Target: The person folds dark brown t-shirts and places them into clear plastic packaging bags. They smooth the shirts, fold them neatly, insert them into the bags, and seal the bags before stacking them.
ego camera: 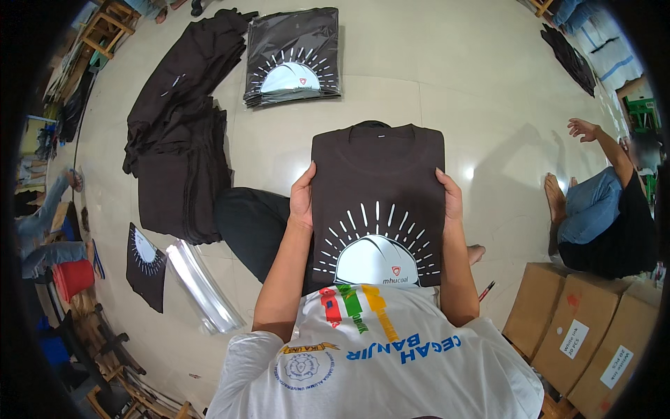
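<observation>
A neatly folded dark T-shirt lies before me, its round collar at the far end. White rays over a pale hard-hat print with a small red emblem and writing mark its front. My left hand grips the left edge, thumb on top. Along the opposite edge, my right hand holds on the same way. The fingers beneath are hidden. Left of me rises a stack of folded dark shirts, with looser dark garments beyond it. A pile of shirts in clear plastic sits farther out.
Clear plastic sleeves and a dark printed cloth lie on the tiled floor at left. Cardboard boxes with labels stand at right, near a red pen-like object. Another person sits beyond them. A dark garment lies far right.
</observation>
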Tool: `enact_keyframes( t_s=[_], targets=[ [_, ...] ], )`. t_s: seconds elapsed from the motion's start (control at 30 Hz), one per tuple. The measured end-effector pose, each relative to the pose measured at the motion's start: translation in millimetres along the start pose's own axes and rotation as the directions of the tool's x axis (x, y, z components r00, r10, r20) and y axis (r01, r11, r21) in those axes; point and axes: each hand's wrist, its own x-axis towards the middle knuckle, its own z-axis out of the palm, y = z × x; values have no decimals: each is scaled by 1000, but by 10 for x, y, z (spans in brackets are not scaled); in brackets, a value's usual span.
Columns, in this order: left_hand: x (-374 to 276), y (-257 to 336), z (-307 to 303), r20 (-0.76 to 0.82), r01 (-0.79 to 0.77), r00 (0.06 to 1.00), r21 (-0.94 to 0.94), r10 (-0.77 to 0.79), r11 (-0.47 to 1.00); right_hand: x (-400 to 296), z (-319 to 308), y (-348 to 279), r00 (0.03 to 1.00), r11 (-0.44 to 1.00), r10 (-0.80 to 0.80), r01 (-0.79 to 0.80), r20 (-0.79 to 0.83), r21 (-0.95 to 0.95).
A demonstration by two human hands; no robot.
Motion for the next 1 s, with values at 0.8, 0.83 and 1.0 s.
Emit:
enact_keyframes(
  t_s=[0.8,0.83,1.0],
  targets=[
    [-743,-714,2337,704,-716,686,698,183,0,-688,1794,583,445,204,-552,892,705,-403],
    [-785,-558,2388,716,-723,689,689,109,41,-724,1913,494,443,138,-595,878,670,-458],
    [-812,22,3374,885,-487,465,249,-7,-837,-891,2133,141,455,17,-551,844,699,-536]
  ],
)
